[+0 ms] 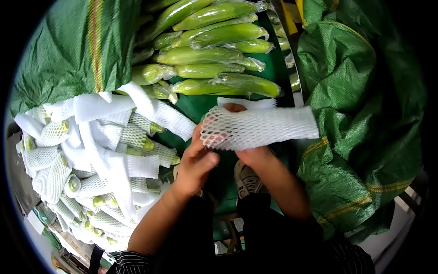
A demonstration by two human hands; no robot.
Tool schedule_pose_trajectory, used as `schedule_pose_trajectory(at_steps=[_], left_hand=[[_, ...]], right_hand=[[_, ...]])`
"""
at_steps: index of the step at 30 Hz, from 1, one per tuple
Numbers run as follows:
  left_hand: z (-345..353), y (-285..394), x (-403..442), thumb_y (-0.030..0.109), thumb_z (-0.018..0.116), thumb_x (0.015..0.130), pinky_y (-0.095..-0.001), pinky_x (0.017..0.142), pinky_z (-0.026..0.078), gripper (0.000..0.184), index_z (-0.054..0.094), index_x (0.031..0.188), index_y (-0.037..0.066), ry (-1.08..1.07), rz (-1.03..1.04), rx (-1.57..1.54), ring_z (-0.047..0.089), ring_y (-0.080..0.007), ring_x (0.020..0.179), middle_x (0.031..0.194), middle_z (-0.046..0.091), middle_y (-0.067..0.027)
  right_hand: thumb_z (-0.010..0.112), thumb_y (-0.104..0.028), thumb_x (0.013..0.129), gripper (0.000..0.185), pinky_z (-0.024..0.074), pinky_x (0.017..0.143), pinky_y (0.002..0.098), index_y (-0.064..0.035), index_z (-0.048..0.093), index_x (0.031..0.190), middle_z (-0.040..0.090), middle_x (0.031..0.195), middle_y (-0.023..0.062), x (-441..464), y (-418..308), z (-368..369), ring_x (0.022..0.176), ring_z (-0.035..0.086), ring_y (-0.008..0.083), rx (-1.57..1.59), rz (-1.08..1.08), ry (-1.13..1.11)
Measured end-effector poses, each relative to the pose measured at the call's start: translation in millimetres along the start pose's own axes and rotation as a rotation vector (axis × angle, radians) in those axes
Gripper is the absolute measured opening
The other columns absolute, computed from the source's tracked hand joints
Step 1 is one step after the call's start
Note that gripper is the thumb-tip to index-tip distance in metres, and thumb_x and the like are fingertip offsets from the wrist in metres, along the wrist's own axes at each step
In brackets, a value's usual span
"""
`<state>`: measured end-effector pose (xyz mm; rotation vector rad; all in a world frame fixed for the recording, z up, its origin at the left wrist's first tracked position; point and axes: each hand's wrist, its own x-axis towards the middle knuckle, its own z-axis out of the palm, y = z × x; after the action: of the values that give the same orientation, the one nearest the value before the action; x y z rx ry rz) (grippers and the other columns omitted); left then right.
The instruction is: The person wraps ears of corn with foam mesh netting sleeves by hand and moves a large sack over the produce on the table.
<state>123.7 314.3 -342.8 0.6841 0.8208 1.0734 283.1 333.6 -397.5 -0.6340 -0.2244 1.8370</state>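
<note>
A white foam net sleeve (pixel 269 125) stretches sideways between my hands, its left end spread wide. My left hand (pixel 194 162) is at that wide end, fingers curled against the mesh and thumb apart below it. My right hand (pixel 251 155) grips the sleeve from underneath and behind, so most of its fingers are hidden; some fingers show through the holes. Just beyond it lies another white foam sleeve (pixel 248 101). Above that, plastic-wrapped corn cobs (pixel 205 55) lie in rows, green husks on. No cob is visible inside the sleeve I hold.
On the left is a heap of cobs in white foam sleeves (pixel 96 182), mixed with loose sleeves. A green woven sack (pixel 68 50) hangs over its far side. Another green woven sack (pixel 356 114) bulges at the right, beside a metal edge (pixel 288 50). My shoes (pixel 247 179) show below.
</note>
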Motion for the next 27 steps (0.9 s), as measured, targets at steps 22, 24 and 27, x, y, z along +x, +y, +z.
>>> schedule_pose_trajectory(at_steps=[22, 24, 27], left_hand=[[-28.6, -29.9, 11.1, 0.023, 0.048, 0.107, -0.0265, 0.079, 0.051, 0.022, 0.057, 0.103, 0.004, 0.492, -0.179, -0.027, 0.062, -0.0124, 0.092, 0.106, 0.068, -0.0091], [-34.3, -34.9, 12.1, 0.027, 0.049, 0.106, -0.0337, 0.076, 0.055, 0.025, 0.057, 0.110, 0.004, 0.431, -0.234, -0.177, 0.066, -0.0183, 0.087, 0.102, 0.068, -0.0110], [-37.7, -46.6, 13.7, 0.030, 0.050, 0.105, -0.0452, 0.079, 0.059, 0.030, 0.059, 0.115, 0.003, 0.334, -0.308, -0.505, 0.069, -0.0295, 0.089, 0.105, 0.069, -0.0171]], right_hand=[[0.058, -0.012, 0.101, 0.020, 0.0476, 0.092, 0.0297, -0.0011, 0.060, 0.117, 0.067, 0.109, 0.0064, 5.1, 31.3, 10.0, 0.101, 0.062, 0.0135, -0.423, 0.064, 0.340], [0.059, -0.013, 0.100, 0.021, 0.0470, 0.093, 0.0296, -0.0015, 0.060, 0.117, 0.067, 0.110, 0.0063, 3.8, 20.5, 8.9, 0.102, 0.061, 0.0132, -0.372, 0.106, 0.338], [0.060, -0.014, 0.100, 0.021, 0.0461, 0.094, 0.0290, -0.0026, 0.060, 0.118, 0.068, 0.112, 0.0071, 3.9, 19.3, -7.8, 0.102, 0.061, 0.0138, -0.314, 0.131, 0.257]])
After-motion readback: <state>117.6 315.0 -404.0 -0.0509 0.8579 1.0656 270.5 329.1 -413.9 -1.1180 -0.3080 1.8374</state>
